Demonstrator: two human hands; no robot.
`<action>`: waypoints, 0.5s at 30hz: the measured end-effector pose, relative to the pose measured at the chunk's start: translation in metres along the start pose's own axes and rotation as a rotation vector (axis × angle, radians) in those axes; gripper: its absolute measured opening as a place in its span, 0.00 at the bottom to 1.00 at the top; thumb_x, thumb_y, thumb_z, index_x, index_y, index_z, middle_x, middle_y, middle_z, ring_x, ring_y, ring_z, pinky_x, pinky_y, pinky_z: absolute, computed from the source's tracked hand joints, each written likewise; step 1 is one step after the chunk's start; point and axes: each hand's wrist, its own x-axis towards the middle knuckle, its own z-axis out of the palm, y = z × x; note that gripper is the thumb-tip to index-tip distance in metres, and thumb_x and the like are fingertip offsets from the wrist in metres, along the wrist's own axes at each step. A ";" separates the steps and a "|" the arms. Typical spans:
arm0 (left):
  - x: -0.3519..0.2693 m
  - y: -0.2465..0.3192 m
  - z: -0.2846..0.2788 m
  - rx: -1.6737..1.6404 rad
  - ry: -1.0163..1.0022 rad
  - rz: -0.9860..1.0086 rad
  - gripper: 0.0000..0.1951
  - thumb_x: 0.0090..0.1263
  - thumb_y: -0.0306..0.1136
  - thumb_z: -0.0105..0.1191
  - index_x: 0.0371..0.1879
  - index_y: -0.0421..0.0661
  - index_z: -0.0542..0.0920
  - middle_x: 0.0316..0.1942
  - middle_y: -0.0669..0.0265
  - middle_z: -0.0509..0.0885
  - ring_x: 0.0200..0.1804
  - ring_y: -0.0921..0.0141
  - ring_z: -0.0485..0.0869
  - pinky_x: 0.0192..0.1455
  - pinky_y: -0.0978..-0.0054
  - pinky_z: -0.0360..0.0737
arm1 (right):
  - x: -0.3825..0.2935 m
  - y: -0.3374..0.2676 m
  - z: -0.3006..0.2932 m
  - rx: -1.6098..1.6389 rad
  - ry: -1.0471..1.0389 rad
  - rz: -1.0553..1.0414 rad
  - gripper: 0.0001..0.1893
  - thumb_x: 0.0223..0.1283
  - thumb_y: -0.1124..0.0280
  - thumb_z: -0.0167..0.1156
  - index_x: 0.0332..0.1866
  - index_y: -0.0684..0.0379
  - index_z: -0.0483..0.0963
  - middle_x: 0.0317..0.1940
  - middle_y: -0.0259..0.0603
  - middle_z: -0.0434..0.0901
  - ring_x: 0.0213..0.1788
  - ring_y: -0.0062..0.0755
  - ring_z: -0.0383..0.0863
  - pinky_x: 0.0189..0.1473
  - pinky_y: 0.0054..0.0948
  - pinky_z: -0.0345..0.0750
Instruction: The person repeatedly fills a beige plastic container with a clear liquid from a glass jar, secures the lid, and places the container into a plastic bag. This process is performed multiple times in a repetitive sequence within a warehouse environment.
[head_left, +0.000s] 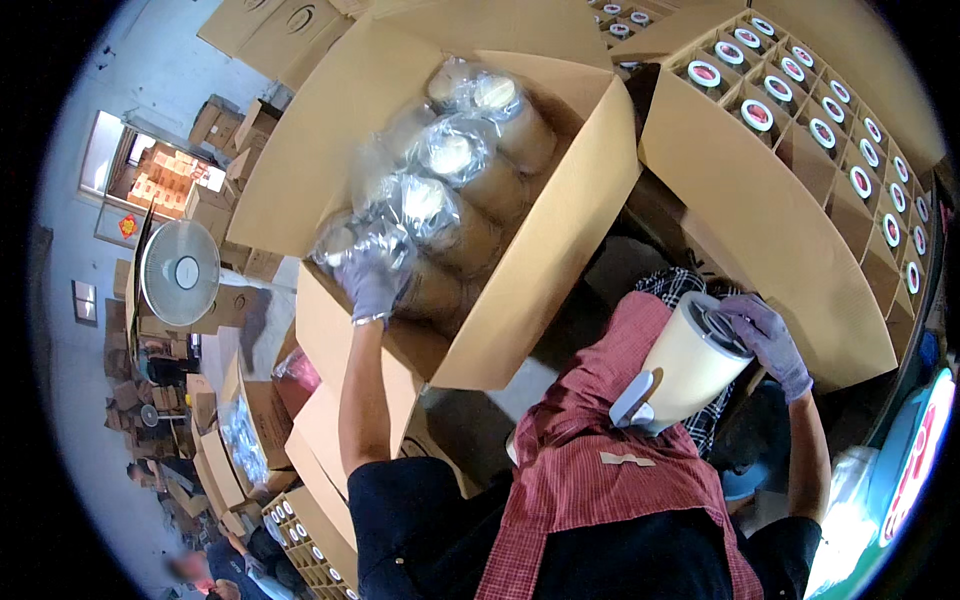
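Observation:
My left hand, in a grey glove, is inside a large open cardboard box, its fingers on crinkled clear plastic. Standing in that box are several tan cylindrical containers, their tops covered by clear plastic bags. My right hand, gloved too, grips the rim end of a cream-coloured cylindrical container. This container is tilted over my lap against the red checked apron. Its end by my fingers is dark with a grey rim, and a light grey handle-like part juts from its other end.
At the right, a divided cardboard carton holds several white-ringed round tops in its cells. A white fan stands at the left. Open boxes and a co-worker are at the lower left. A bright light glows at the right.

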 end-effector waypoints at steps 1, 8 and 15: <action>-0.006 -0.019 0.023 -0.029 -0.133 -0.012 0.29 0.61 0.54 0.64 0.55 0.45 0.80 0.49 0.53 0.85 0.51 0.54 0.83 0.54 0.57 0.79 | -0.002 0.007 -0.004 0.036 0.019 0.059 0.14 0.68 0.71 0.56 0.54 0.64 0.79 0.53 0.45 0.80 0.57 0.39 0.78 0.63 0.33 0.72; 0.052 -0.016 -0.094 -0.973 0.227 0.196 0.08 0.71 0.30 0.56 0.42 0.40 0.85 0.33 0.65 0.87 0.36 0.71 0.84 0.42 0.77 0.79 | 0.040 -0.018 -0.013 -0.142 0.031 -0.027 0.21 0.64 0.71 0.61 0.62 0.63 0.75 0.59 0.46 0.77 0.62 0.41 0.77 0.65 0.34 0.72; 0.164 0.123 -0.205 -2.896 -0.639 0.389 0.21 0.74 0.42 0.54 0.61 0.43 0.76 0.58 0.52 0.81 0.58 0.57 0.82 0.60 0.57 0.82 | 0.143 -0.105 0.056 -0.700 0.109 -0.647 0.53 0.43 0.42 0.73 0.74 0.58 0.60 0.74 0.51 0.61 0.77 0.54 0.57 0.77 0.57 0.50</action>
